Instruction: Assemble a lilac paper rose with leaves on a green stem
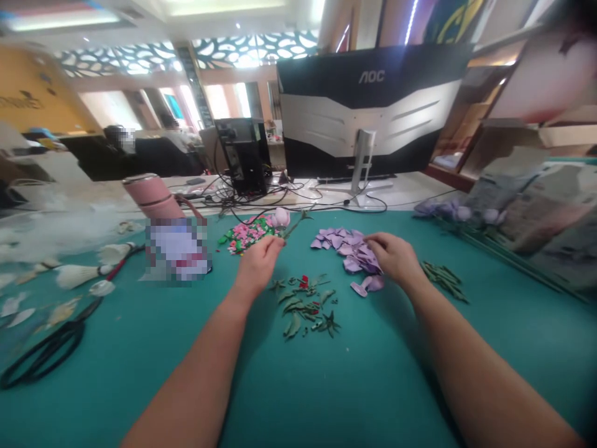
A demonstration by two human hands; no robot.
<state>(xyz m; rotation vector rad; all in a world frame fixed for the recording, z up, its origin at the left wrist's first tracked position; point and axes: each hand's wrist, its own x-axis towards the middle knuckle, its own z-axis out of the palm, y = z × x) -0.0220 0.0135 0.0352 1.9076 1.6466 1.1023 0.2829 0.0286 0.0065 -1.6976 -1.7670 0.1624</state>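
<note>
In my left hand (260,264) the fingers are closed on a thin green flower stem, with a pale purple flower bud (280,217) just above the fingertips. My right hand (395,256) reaches over the right side of a pile of purple petals (342,242), its thumb and fingertips pinched together at a petal. Two loose petals (368,285) lie at the near edge of this pile. Between my hands sits a scatter of green leaves and star-shaped sepals (298,306) with a few red bits. Behind my left hand is a heap of small pink, white and green pieces (249,233).
Green stem pieces (445,280) lie right of my right hand. On the left are black-handled scissors (46,354), white shuttlecocks (79,275), a pink bottle (152,198) and a blurred-out item. A monitor (368,112) and cables stand behind; boxes and purple flowers (461,213) are at right.
</note>
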